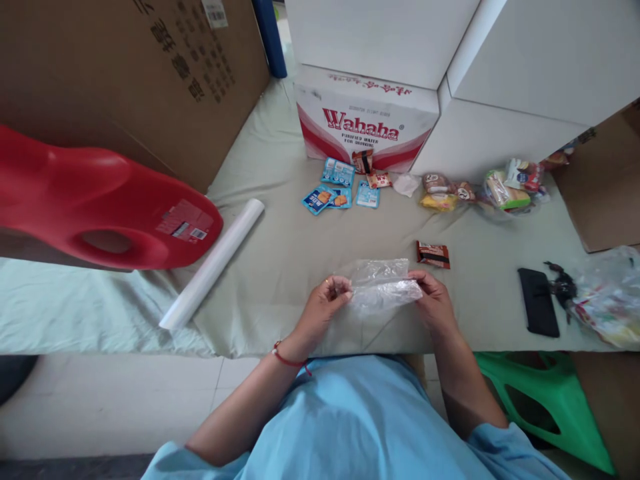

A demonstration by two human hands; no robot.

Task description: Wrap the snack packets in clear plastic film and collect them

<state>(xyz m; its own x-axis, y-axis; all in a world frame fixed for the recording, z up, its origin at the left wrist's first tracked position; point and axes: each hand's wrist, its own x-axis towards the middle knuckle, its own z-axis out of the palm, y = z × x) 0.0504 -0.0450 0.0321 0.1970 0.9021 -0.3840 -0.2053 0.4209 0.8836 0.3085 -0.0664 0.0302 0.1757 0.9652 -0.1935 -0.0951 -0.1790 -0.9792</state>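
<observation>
A clear plastic bag (383, 293) spans the gap between the two hands, above the near part of the cloth-covered counter (280, 273). The fingers (344, 285) of the left hand (323, 303) pinch one end of it, drawn in narrow; the right hand (436, 303) grips the opposite end likewise. Just beyond the right hand, a brown packet (433, 255) lies on the counter, apart from the fingers.
</observation>
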